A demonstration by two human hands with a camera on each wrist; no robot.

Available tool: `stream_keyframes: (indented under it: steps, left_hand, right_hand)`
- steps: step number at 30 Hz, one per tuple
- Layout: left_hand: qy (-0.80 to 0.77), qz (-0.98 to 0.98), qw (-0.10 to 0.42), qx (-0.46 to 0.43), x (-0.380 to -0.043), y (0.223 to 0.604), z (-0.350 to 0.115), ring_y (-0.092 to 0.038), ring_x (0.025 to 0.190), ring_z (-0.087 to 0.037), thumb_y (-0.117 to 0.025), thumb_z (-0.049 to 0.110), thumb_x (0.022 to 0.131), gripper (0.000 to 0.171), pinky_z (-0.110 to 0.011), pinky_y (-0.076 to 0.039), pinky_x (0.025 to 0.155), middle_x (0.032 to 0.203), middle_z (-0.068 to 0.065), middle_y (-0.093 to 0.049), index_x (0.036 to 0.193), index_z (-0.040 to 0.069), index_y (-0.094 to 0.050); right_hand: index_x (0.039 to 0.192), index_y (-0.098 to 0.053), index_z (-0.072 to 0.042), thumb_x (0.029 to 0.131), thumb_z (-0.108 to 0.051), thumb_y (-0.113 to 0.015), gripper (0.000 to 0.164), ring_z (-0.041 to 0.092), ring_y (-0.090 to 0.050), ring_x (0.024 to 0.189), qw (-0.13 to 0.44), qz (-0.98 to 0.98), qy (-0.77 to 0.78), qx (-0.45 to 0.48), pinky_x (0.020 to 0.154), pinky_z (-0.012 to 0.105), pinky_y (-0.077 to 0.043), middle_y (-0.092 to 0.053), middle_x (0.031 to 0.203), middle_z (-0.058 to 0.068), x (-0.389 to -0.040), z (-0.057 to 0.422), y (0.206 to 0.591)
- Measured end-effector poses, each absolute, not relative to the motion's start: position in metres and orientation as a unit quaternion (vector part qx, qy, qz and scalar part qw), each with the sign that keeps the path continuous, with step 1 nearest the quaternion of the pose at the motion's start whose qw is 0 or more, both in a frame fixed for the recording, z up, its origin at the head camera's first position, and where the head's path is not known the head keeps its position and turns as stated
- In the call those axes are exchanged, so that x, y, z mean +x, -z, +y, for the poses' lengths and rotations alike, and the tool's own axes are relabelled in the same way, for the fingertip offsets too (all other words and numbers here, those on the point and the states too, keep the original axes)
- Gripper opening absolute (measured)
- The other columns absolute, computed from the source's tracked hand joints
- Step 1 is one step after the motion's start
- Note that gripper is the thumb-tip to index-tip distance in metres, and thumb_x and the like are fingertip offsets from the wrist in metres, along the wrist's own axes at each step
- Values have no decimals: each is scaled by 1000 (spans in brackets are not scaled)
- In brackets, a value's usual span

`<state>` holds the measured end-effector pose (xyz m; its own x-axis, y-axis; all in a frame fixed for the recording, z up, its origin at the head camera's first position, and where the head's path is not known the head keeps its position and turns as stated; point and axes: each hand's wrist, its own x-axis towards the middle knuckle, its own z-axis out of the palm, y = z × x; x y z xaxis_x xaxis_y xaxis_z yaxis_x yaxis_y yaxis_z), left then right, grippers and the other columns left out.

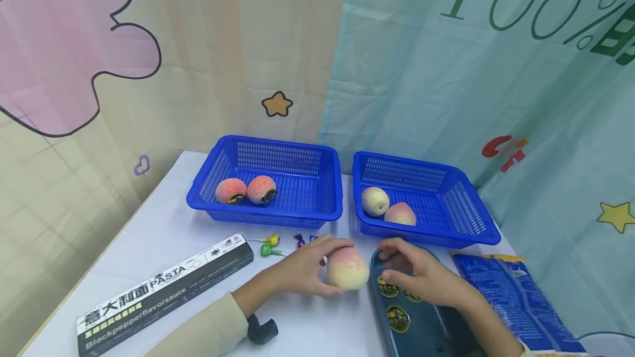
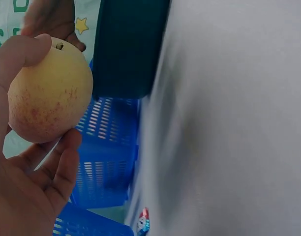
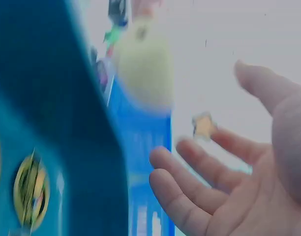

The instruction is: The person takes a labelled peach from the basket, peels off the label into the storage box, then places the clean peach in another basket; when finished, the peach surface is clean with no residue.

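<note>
A pale yellow peach (image 1: pixel 349 269) with a pink blush is held in my left hand (image 1: pixel 311 269), above the table. In the left wrist view the thumb and fingers curl round the peach (image 2: pixel 52 93), its stem end near the thumb. My right hand (image 1: pixel 421 273) hovers over the rim of a dark teal tray (image 1: pixel 412 318), fingers spread and holding nothing. The right wrist view shows that hand's palm (image 3: pixel 249 196) beside the tray wall, with the peach blurred beyond. Round stickers lie inside the tray; part of it is hidden under the right arm.
The left blue basket (image 1: pixel 307 216) holds two redder peaches with dark labels. In the right blue basket (image 1: pixel 436 233) are two pale peaches. A pasta box (image 1: pixel 166 293), several wrapped candies (image 1: pixel 270 249), a black curved object (image 1: pixel 262 330) and a blue packet (image 1: pixel 516 302) lie around.
</note>
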<state>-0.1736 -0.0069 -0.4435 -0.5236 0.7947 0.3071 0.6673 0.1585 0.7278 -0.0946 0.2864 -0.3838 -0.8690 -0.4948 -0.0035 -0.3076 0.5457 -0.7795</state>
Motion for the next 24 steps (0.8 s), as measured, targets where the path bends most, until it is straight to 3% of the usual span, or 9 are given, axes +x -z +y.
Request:
stream_keyframes:
  steps: [5,14,20,24]
  left_hand:
    - [-404,764,22,503,-171,430,2,-53,119,-8,-89,37,76,86,-35,-52,95,137,7,-51,151,30,-45]
    - [-439,754,-13,488,-177,414,3,-55,114,-10,-87,25,81,87,-23,-54,84,145,2,-49,154,22,-40]
    - [-453,762,-68,458,-189,391,-15,-61,116,-20,-82,18,88,64,-34,-55,92,144,0,-49,144,17,-50]
    - [-416,810,-88,403,-206,375,-45,-61,115,-21,-79,20,90,47,-38,-55,93,133,0,-58,133,16,-60]
  right_hand:
    - [152,-35,-8,97,-26,-72,69,27,-64,110,117,861,450,-205,85,33,-57,-53,137,15,-108,257,377]
    - [145,-40,-2,91,-19,-77,68,28,-60,112,106,852,475,-191,84,34,-57,-55,133,14,-131,251,370]
    - [143,-38,4,91,-26,-77,71,37,-58,109,-2,895,434,-105,82,42,-56,-51,132,24,-169,311,347]
    - [145,-27,9,93,-34,-74,83,42,-56,108,-23,934,355,-16,82,47,-54,-46,131,31,-195,369,347]
